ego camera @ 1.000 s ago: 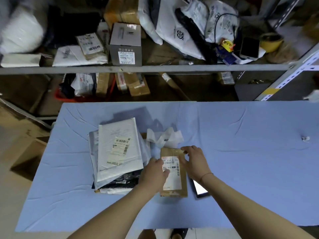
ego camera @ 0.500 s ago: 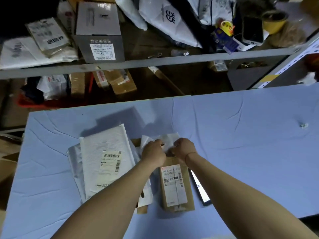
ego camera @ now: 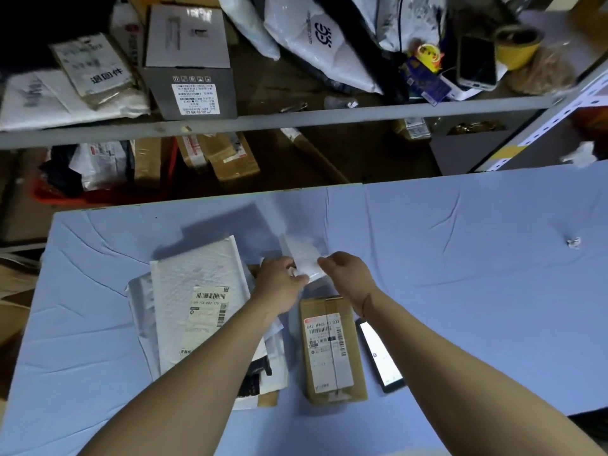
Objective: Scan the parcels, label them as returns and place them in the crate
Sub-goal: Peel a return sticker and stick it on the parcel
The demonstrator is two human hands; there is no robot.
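Presently observed, head view: both hands raised above blue-covered table [ego camera: 460,258], meeting at a white paper sheet [ego camera: 304,258]. Left hand [ego camera: 279,284] curled, thumb and fingers pinching sheet's near left edge. Right hand [ego camera: 345,274] curled likewise, pinching sheet's near right corner. Sheet tilted away toward far side of table, blurred; printing not legible.

Brown cardboard parcel [ego camera: 332,347] lying flat on table directly below the hands, untouched, white shipping label with barcode facing up. Phone [ego camera: 380,355] just beside parcel's right edge, screen lit, flat on table. Left of parcel, under left forearm, a stack of mailers: white padded mailer [ego camera: 197,291] on top, barcode label up, further white and dark bags beneath it.

Small crumpled scrap [ego camera: 574,242] well apart on right of table.

Beyond table's far edge, metal shelf [ego camera: 296,121] loaded with grey carton [ego camera: 187,60], white poly bags [ego camera: 312,44], second phone [ego camera: 477,62], yellow tape roll [ego camera: 515,44]. Red crate [ego camera: 62,199] on lower level at left, holding bags and brown parcels.
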